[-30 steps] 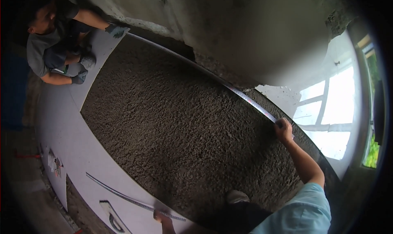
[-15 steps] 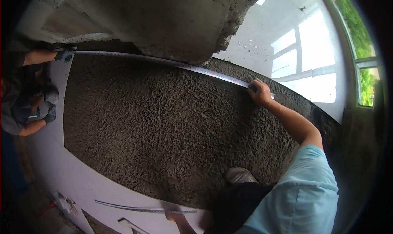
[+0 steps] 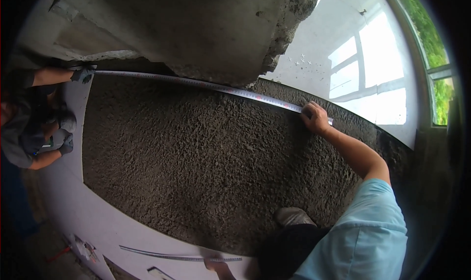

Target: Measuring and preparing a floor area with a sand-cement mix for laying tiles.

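My right hand (image 3: 315,118) is closed around a long steel ruler (image 3: 208,86) close to its right end, a short piece sticking out past my fingers. The ruler stretches left over rough grey mortar (image 3: 196,147), passing below the broken wall edge. At its far left end, another person's gloved hand (image 3: 83,74) rests at the white tile's corner. Low in view, my left hand (image 3: 216,266) is in shadow beside a second graduated ruler (image 3: 171,255) on a white tile (image 3: 113,218). Its fingers are too dark to show whether they grip that ruler.
A rough-edged concrete block (image 3: 196,30) juts over the far side. Glossy tile (image 3: 294,79) lies at the upper right with small white cross spacers. My shoe (image 3: 293,216) is on the mortar. The other person's lower gloved hand (image 3: 67,143) is at the left tile. A window (image 3: 434,74) borders the right.
The whole view has shifted slightly, moving the scene right and down. My right hand stays on the ruler and the other person's glove stays at its left end.
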### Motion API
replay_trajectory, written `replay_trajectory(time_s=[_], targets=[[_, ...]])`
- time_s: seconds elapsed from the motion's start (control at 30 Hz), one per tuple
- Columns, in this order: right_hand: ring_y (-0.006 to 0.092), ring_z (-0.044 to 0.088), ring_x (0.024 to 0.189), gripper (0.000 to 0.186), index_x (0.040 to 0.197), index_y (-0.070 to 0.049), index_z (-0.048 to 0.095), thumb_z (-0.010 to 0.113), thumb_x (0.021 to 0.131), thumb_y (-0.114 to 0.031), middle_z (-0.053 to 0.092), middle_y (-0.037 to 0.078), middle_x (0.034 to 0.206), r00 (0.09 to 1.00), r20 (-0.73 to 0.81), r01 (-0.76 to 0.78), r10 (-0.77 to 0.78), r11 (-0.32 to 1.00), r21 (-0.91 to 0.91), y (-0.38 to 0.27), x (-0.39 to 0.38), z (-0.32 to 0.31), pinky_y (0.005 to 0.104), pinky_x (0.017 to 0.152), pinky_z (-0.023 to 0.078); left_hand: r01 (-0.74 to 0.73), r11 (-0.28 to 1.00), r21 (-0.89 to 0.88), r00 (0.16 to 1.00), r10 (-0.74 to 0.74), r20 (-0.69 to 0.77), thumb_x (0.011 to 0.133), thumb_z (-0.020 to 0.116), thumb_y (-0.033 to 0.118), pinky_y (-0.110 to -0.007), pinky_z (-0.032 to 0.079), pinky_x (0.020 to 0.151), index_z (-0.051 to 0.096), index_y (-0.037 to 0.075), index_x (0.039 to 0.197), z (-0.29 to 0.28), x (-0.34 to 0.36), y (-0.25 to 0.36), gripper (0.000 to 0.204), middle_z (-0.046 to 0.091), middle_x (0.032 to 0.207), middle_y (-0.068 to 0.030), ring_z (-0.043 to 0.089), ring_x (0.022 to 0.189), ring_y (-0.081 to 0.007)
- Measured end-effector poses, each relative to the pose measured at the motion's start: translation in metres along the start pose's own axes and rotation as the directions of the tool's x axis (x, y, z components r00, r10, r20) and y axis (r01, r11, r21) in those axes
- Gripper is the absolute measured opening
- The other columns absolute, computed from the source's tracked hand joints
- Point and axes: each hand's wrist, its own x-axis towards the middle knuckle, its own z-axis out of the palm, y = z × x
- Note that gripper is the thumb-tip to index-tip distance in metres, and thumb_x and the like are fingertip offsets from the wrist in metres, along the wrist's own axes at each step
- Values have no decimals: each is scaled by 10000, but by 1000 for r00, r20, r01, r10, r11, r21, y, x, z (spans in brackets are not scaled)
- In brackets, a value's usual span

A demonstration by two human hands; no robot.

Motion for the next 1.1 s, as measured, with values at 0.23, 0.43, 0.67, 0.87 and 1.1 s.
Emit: replay_trajectory(time_s=[0.23,0.43,0.67,0.87,1.1], targets=[[303,618,906,121,843,-97,597,689,773,-132,607,83,895,999,-5,31,-32,997,-66,-5,-5,5,408,769,524,-79,501,862,923,363,-126,768,709,264,-402,495,798,539,40,1193,19,-11,57,509,547,1118,-225,580,996,-333],[316,611,878,112,831,-96,592,681,772,-131,598,92,880,999,-35,-14,13,999,-37,-8,-6,-7,418,749,518,-789,242,565,605,464,647,795,723,159,-488,350,1109,352,15,1450,200,-81,197,767,371,1477,-249,382,1352,-417],[321,605,865,81,826,-78,592,652,776,-98,589,105,859,998,-70,-9,7,999,-35,-27,5,-12,420,734,513,-888,-212,407,413,20,911,694,820,437,-592,277,1119,220,220,1540,405,-153,248,1060,136,1583,-250,208,1445,-425],[315,603,865,72,821,-74,587,645,786,-96,592,106,865,996,-75,-36,37,999,18,-29,7,-13,419,739,510,-824,-351,444,491,-52,870,690,833,487,-573,280,1133,176,263,1551,419,-178,227,1106,-5,1573,-314,155,1437,-500],[311,605,872,68,819,-79,582,636,788,-105,597,99,864,996,-63,-58,57,998,-16,-38,14,-13,413,748,514,-784,-411,465,516,-16,856,712,838,437,-575,322,1120,196,306,1539,426,-182,219,1055,-27,1589,-270,164,1415,-542]])
